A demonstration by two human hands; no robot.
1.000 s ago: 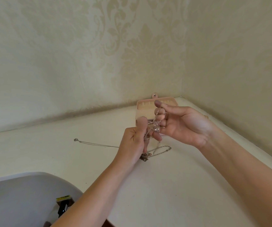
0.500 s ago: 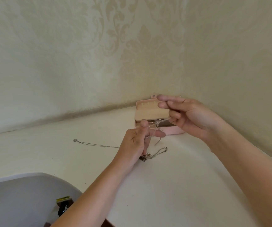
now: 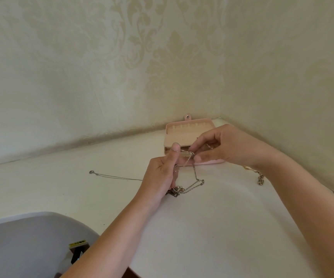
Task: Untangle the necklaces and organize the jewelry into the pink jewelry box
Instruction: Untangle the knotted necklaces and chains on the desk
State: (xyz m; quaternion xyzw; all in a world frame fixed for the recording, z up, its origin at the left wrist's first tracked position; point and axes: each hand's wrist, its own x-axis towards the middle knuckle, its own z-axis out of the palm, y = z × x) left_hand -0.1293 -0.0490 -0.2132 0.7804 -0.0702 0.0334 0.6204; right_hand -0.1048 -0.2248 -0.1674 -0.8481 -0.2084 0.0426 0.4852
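Note:
The pink jewelry box [image 3: 182, 135] stands open in the table's far corner, its lid tilted back. In front of it both hands hold up a tangle of thin silver necklaces [image 3: 195, 182]. My left hand [image 3: 160, 175] pinches a chain between thumb and fingers. Just to its right, my right hand [image 3: 224, 146] pinches the same chain near the knot. Loose loops hang from the hands to the table, ending in a darker clump under the left hand. One thin chain [image 3: 112, 176] trails away to the left.
A gold chain piece [image 3: 259, 178] lies on the white table [image 3: 212, 227] beside my right wrist. Patterned walls meet in a corner right behind the box. A grey rounded chair back [image 3: 27, 241] sits at the lower left, with a dark object [image 3: 77, 251] below it.
My right hand came down and back toward my left hand after pulling away to the right, and now pinches the chain close to the left thumb. The left hand stayed nearly in place.

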